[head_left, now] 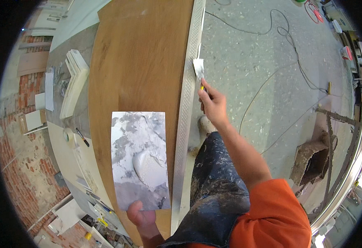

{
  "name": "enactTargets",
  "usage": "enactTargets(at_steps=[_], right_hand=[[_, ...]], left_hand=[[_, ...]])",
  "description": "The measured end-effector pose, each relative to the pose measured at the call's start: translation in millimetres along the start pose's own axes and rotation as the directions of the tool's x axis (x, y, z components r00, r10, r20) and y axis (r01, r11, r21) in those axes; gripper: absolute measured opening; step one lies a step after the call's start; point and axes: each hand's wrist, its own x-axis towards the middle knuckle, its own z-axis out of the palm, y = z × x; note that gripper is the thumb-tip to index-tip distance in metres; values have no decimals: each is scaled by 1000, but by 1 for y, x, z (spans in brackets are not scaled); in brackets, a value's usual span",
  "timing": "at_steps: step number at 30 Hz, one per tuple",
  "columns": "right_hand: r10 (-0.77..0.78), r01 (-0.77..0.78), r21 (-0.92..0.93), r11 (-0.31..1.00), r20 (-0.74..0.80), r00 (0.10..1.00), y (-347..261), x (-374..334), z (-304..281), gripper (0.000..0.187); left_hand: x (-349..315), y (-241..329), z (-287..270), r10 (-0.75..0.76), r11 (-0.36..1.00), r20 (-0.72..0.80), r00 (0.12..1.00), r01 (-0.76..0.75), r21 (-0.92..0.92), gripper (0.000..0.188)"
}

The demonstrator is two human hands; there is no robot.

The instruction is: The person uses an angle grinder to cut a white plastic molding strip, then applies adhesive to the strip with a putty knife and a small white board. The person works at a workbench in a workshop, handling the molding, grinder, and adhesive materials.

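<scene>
My left hand (pixel 141 215) grips the near end of a flat rectangular board (pixel 122 142) smeared with white and grey, thumb on top. A mound of white filler (pixel 150 167) sits on this board, above a long brown wooden panel (pixel 141 62). My right hand (pixel 215 105), arm stretched forward, is closed round the handle of a putty knife (pixel 198 68). Its whitened blade rests at a perforated metal strip (pixel 185 99) running along the panel's right edge. White filler shows on the strip's outer edge just beyond the blade.
A box cutter (pixel 82 137) and pale angled mouldings (pixel 74 82) lie left of the panel, with a brick wall (pixel 20 165) farther out. On the speckled floor (pixel 251 53) at right runs a loose cable (pixel 290 35). A hollow, crusted box (pixel 315 161) stands at the right.
</scene>
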Motion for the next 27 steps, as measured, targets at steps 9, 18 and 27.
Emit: enactTargets(at_steps=[9, 18, 27], right_hand=[[-207, 179, -249, 952, -92, 974, 54, -28, -4, 43], [218, 5, -429, 903, 468, 856, -75, -104, -56, 41], [-147, 705, -362, 609, 823, 549, -109, -191, -16, 38]], left_hand=[[-5, 8, 14, -44, 996, 10, 999, 43, 79, 88], [-7, -8, -18, -64, 994, 197, 978, 80, -71, 67], [-33, -49, 9, 260, 959, 224, 939, -223, -176, 67]])
